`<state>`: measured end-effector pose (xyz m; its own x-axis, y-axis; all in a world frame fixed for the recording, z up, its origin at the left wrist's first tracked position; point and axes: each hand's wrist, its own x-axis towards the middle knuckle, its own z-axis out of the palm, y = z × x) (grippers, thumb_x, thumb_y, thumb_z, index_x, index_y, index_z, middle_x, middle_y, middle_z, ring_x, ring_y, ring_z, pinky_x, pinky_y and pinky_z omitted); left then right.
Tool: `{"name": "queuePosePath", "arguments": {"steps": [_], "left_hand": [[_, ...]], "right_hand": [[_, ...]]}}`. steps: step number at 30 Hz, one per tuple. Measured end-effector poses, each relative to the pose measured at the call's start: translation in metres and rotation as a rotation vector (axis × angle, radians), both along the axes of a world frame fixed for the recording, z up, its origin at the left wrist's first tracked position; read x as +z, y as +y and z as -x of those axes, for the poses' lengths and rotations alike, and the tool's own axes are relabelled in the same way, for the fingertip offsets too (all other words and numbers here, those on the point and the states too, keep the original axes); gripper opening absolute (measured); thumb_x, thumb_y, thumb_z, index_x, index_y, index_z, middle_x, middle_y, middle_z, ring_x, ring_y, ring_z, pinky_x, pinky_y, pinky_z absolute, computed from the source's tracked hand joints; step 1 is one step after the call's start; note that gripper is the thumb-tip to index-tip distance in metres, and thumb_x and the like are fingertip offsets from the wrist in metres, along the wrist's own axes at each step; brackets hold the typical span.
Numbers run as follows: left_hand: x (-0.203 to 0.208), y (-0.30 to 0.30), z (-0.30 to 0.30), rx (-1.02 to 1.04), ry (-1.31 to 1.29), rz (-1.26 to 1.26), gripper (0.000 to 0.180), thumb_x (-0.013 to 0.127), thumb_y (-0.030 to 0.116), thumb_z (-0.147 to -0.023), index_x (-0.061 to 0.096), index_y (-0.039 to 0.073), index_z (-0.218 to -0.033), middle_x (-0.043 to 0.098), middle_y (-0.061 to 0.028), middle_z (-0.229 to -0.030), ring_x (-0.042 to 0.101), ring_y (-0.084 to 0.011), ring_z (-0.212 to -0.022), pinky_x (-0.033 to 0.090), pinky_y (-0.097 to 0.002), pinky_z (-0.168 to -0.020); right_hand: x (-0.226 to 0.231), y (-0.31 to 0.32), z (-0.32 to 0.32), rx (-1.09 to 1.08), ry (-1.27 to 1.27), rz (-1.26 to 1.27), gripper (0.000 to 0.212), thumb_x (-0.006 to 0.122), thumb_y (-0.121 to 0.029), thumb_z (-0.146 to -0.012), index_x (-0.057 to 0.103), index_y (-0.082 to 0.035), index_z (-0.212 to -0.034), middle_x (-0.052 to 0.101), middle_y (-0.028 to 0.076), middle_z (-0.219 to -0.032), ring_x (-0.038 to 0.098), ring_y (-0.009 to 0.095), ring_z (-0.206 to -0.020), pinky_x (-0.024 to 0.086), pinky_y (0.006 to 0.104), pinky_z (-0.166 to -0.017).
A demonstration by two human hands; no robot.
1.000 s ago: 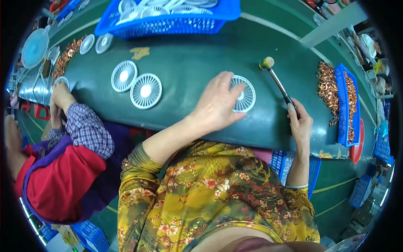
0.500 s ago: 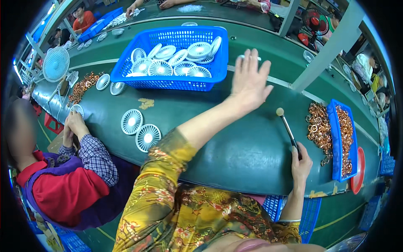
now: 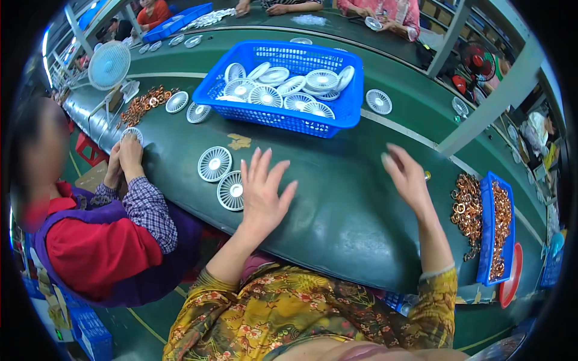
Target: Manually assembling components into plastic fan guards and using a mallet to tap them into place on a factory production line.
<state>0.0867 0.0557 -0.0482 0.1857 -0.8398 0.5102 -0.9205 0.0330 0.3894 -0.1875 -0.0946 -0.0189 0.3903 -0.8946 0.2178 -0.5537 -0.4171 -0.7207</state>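
Note:
My left hand is open over the bench, palm down, with its fingers spread. Its fingertips reach the edge of two white slatted discs, one farther off and one nearer, the latter partly covered by the hand. Over the bench to the right, my right hand has its thumb and forefinger held apart with nothing between them. Past its outer edge pokes the small yellowish end of the round-tipped tool; the hand hides the rest, and its other fingers seem curled around it.
A blue basket of white discs stands beyond my hands, with a loose disc to its right. Copper-coloured rings lie beside a blue tray of more rings. A co-worker's hands work at left, near a fan.
My left hand has come back from beyond the basket's right side to the two discs, uncovering a disc there. My right hand has moved forward and the tool is now mostly hidden.

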Motion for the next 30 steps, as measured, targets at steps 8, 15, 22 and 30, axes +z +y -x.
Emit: {"name": "queuePosePath", "arguments": {"steps": [8, 15, 22, 30], "left_hand": [[-0.046, 0.015, -0.043, 0.251, -0.127, -0.214, 0.045, 0.063, 0.035, -0.086, 0.058, 0.007, -0.121, 0.038, -0.0248, -0.141, 0.026, -0.0420, -0.137, 0.013, -0.0651, -0.108], [-0.013, -0.032, -0.090, 0.310, 0.357, 0.238, 0.059, 0.061, 0.029, -0.090, 0.040, -0.005, -0.133, 0.036, -0.0311, -0.138, 0.029, -0.0473, -0.132, 0.023, -0.0520, -0.110], [0.010, -0.151, -0.155, 0.380, 0.972, 0.436, 0.068, 0.046, 0.046, -0.096, 0.039, -0.010, -0.133, 0.042, -0.0295, -0.137, 0.042, -0.0397, -0.127, 0.032, -0.0420, -0.106], [-0.017, -0.213, -0.155, 0.364, 1.145, 0.594, 0.066, 0.055, 0.049, -0.092, 0.045, -0.009, -0.122, 0.042, -0.0224, -0.124, 0.042, -0.0292, -0.115, 0.034, -0.0394, -0.099]], "right_hand": [[-0.007, -0.160, -0.111, -0.059, -0.458, -1.013, 0.054, 0.065, -0.032, -0.083, 0.051, -0.002, -0.126, 0.062, 0.021, -0.114, 0.060, 0.033, -0.104, 0.050, 0.0508, -0.090], [-0.011, -0.127, -0.120, 0.046, -0.830, -0.691, 0.024, 0.058, 0.001, -0.073, 0.059, 0.002, -0.096, 0.064, 0.010, -0.083, 0.063, 0.021, -0.071, 0.054, 0.0353, -0.067], [-0.013, -0.089, -0.094, -0.055, -0.836, -0.153, 0.044, 0.059, -0.002, -0.072, 0.055, 0.001, -0.115, 0.064, 0.007, -0.101, 0.060, 0.015, -0.084, 0.049, 0.0275, -0.077], [-0.039, -0.103, -0.089, -0.109, -0.705, 0.400, 0.030, 0.060, -0.007, -0.081, 0.059, 0.001, -0.110, 0.062, 0.001, -0.090, 0.054, 0.009, -0.076, 0.045, 0.0256, -0.070]]}}
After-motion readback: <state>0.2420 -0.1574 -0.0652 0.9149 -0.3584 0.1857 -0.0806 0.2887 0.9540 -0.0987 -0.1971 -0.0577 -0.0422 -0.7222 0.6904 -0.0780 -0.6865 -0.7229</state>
